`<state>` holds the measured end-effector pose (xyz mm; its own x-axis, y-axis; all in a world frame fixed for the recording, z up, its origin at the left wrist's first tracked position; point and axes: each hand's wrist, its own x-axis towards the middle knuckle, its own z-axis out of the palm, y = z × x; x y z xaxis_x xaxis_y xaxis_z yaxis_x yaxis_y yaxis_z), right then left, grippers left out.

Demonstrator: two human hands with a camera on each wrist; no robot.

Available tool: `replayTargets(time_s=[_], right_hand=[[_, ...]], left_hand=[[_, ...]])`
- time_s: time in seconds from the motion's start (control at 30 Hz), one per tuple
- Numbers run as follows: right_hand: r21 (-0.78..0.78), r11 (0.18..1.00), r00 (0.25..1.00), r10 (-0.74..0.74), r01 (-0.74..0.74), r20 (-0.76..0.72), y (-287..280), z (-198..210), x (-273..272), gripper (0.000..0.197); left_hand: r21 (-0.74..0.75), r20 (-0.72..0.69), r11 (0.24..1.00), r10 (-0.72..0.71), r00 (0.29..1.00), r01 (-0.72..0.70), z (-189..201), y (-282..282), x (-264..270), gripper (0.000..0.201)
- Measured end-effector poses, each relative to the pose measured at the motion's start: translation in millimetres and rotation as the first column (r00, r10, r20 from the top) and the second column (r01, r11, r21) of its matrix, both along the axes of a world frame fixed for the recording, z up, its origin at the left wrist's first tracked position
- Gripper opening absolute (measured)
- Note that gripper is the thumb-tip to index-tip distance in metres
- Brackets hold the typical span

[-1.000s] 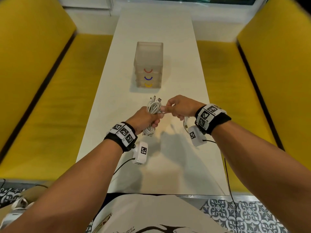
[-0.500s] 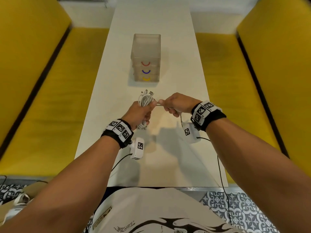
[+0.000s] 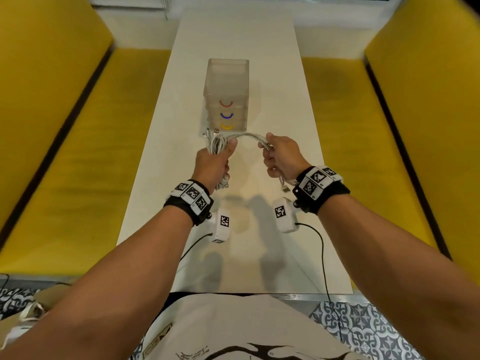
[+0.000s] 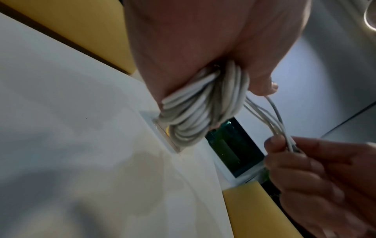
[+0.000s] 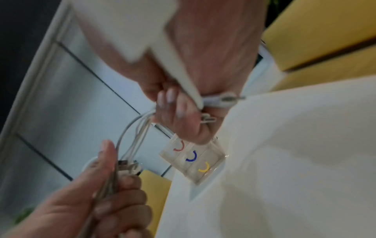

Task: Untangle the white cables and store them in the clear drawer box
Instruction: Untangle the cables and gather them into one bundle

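Left hand (image 3: 213,165) grips coiled white cables (image 3: 219,145), strands arching to right hand (image 3: 281,158).

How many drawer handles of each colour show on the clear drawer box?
On the clear drawer box, head view:
Red handle: 1
Blue handle: 1
Yellow handle: 1
Total: 3

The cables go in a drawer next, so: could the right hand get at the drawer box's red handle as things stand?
Probably not yet: the path to the red handle looks free, but the right hand grips cable strands leading to the left hand.
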<state>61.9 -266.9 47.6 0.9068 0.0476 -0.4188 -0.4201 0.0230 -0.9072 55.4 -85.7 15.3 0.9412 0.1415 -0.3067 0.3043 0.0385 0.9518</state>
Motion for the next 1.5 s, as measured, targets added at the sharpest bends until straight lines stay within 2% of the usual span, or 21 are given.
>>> replayTargets(time_s=[0.07, 0.17, 0.27, 0.33, 0.43, 0.5, 0.6, 0.67, 0.73, 0.83, 0.87, 0.97, 1.07, 1.13, 1.23, 1.3, 1.37, 1.5], right_hand=[[0.085, 0.995, 0.999, -0.049, 0.048, 0.001, 8, -1, -3, 0.032], [0.101, 0.994, 0.997, -0.045, 0.039, 0.064, 22, -7, -12, 0.033], [-0.029, 0.999, 0.994, 0.027, -0.024, 0.108, 37, -14, -23, 0.032], [-0.19, 0.979, 0.979, 0.11, -0.077, 0.172, 45, -18, -28, 0.032], [-0.461, 0.877, 0.927, 0.279, -0.138, 0.253, 47, -16, -28, 0.034], [-0.59, 0.782, 0.88, 0.407, -0.199, 0.243, 45, -13, -26, 0.031], [-0.675, 0.67, 0.808, 0.559, -0.309, 0.185, 44, -13, -27, 0.024], [-0.69, 0.633, 0.78, 0.605, -0.351, 0.158, 42, -16, -28, 0.022], [-0.645, 0.661, 0.781, 0.605, -0.384, 0.155, 37, -16, -30, 0.022], [-0.361, 0.824, 0.864, 0.495, -0.436, 0.088, 29, -12, -36, 0.027], [-0.287, 0.854, 0.884, 0.466, -0.434, 0.049, 27, -11, -38, 0.026], [-0.191, 0.873, 0.885, 0.464, -0.449, 0.041, 27, -11, -44, 0.012], [-0.077, 0.924, 0.923, 0.379, -0.374, 0.061, 22, -12, -48, 0.028], [-0.048, 0.951, 0.946, 0.309, -0.306, 0.096, 14, -10, -48, 0.029], [-0.127, 0.94, 0.927, 0.334, -0.315, 0.17, 10, -9, -53, 0.014], [-0.256, 0.918, 0.915, 0.355, -0.303, 0.191, 15, -8, -58, 0.009], [-0.384, 0.877, 0.895, 0.39, -0.29, 0.215, 21, -7, -63, 0.008], [-0.574, 0.751, 0.788, 0.552, -0.327, 0.273, 23, -10, -68, 0.012]], left_hand=[[0.015, -0.002, 1.0, 0.027, 1.0, -0.027, -2, -7, -1, 0.047], [-0.037, -0.002, 0.999, 0.039, 0.999, -0.039, 0, -16, -3, 0.049], [-0.087, 0.021, 0.996, 0.03, 0.999, -0.028, 3, -24, -3, 0.049], [-0.098, 0.042, 0.995, 0.016, 0.999, -0.012, 7, -26, -3, 0.048], [-0.089, 0.049, 0.996, 0.006, 0.999, -0.002, 6, -27, -4, 0.036], [-0.055, 0.035, 0.998, 0.037, 0.999, -0.035, 3, -26, -5, 0.03], [0.026, 0.041, 0.995, 0.098, 0.994, -0.099, -1, -25, -5, 0.03], [0.066, 0.053, 0.992, 0.108, 0.993, -0.112, -3, -23, -4, 0.029], [0.041, 0.047, 0.993, 0.112, 0.993, -0.114, -4, -20, -3, 0.026], [-0.066, 0.005, 0.99, 0.123, 0.992, -0.122, -5, -18, -3, 0.022], [-0.094, -0.012, 0.988, 0.121, 0.993, -0.122, -6, -19, -3, 0.023], [-0.15, -0.031, 0.981, 0.118, 0.993, -0.122, -3, -19, -2, 0.023], [-0.235, -0.037, 0.963, 0.13, 0.991, -0.135, 4, -12, 2, 0.02], [-0.286, -0.043, 0.948, 0.135, 0.99, -0.141, 8, -5, 4, 0.019], [-0.293, -0.061, 0.946, 0.131, 0.99, -0.143, 9, 2, 3, 0.025], [-0.252, -0.065, 0.96, 0.114, 0.991, -0.127, 6, 3, 2, 0.032], [-0.212, -0.056, 0.972, 0.091, 0.994, -0.101, 3, 2, 0, 0.03], [-0.051, -0.058, 0.998, 0.032, 0.998, -0.035, 0, 1, -1, 0.024]])
